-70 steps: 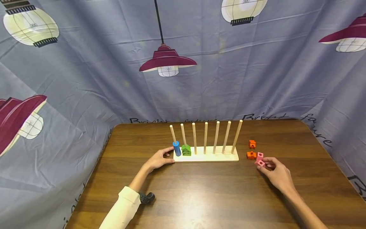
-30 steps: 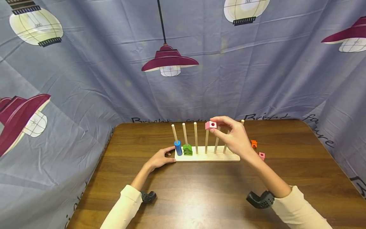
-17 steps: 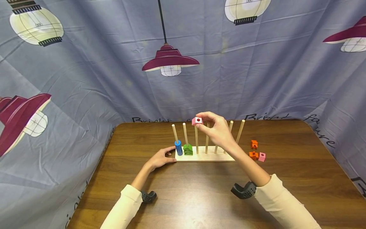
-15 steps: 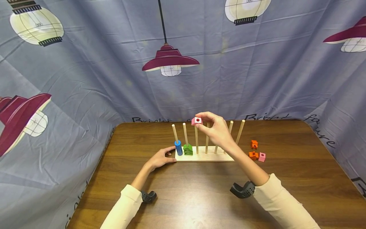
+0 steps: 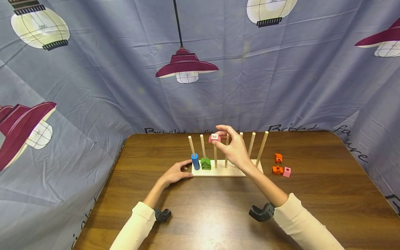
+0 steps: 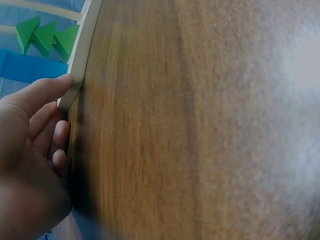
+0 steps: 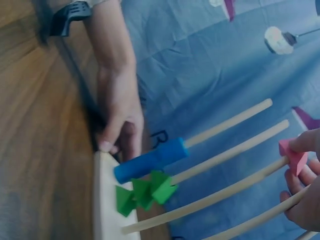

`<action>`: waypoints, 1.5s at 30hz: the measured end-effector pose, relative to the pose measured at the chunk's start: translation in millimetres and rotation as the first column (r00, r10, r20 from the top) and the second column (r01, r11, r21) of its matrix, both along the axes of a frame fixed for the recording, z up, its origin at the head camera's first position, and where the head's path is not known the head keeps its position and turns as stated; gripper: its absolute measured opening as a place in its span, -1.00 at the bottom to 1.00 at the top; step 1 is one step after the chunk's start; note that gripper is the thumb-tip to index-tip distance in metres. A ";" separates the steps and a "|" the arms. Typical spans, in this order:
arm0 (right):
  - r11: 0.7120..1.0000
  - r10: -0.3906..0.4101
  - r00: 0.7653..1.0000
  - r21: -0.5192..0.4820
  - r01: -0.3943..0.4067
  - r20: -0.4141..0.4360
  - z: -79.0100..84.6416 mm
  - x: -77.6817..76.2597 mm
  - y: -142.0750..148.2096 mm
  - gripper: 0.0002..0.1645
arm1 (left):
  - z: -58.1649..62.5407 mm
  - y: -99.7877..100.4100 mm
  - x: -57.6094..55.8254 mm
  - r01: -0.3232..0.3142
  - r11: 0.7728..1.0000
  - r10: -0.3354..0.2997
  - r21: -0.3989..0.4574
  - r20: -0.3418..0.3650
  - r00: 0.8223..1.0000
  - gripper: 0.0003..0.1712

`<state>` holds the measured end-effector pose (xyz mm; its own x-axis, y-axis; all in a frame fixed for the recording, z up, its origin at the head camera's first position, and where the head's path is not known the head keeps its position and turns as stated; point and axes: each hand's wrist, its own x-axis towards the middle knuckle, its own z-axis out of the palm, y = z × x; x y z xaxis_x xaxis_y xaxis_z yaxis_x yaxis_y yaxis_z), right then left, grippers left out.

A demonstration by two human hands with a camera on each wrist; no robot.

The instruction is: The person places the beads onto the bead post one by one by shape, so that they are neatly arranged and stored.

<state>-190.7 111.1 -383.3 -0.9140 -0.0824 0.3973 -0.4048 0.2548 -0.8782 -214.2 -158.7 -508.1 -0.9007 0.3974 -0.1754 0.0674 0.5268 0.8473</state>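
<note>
A pink block [image 5: 214, 138] with a hole sits at the tip of the third peg from the left, the peg's pale end showing in its hole. My right hand [image 5: 232, 147] pinches this block between thumb and fingers. The wooden peg board [image 5: 228, 172] stands on the table, and my left hand [image 5: 175, 173] grips its left end, thumb at the front edge. On the first peg is a blue cylinder stack [image 5: 195, 161]. Several green triangular blocks [image 5: 205, 163] are stacked on the second peg. In the right wrist view, the pink block [image 7: 294, 154] meets the peg's end.
Right of the board lie two orange blocks [image 5: 277, 170] and another pink block [image 5: 286, 172], on the wooden table [image 5: 212, 208]. Bare pegs [image 5: 261, 149] rise from the board's right part. A lamp-printed curtain [image 5: 131, 86] hangs behind the table.
My right hand has carried one pink block from the table leftward to the third peg, then lowered it slightly onto the tip. The left hand stays on the board.
</note>
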 end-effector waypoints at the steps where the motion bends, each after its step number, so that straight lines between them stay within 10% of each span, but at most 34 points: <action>1: 1.000 0.000 1.000 -0.019 0.000 0.013 -3.9 0.3 -0.4 -0.44 | 0.2 0.0 0.2 -0.001 1.000 0.001 0.002 0.004 1.000 -0.23; 10: 0.994 -0.016 0.974 -0.105 0.041 0.226 -35.9 9.6 -6.2 -0.61 | 0.9 0.7 3.4 -0.006 1.000 0.006 -0.009 -0.002 1.000 -0.23; 23: 0.994 -0.113 0.929 0.029 0.110 0.352 -123.8 1.4 -4.9 -0.65 | 1.2 1.3 4.0 -0.007 1.000 0.007 0.005 0.015 1.000 -0.23; 38: 0.989 0.091 0.942 0.082 -0.123 0.322 -114.9 24.2 31.9 -0.34 | 1.2 0.5 1.2 -0.015 1.000 0.015 -0.008 0.013 1.000 -0.23; 45: 0.972 -0.044 0.984 0.233 0.003 0.173 -107.2 47.6 91.7 -0.64 | 1.0 0.1 0.7 -0.002 1.000 0.002 -0.015 0.001 1.000 -0.22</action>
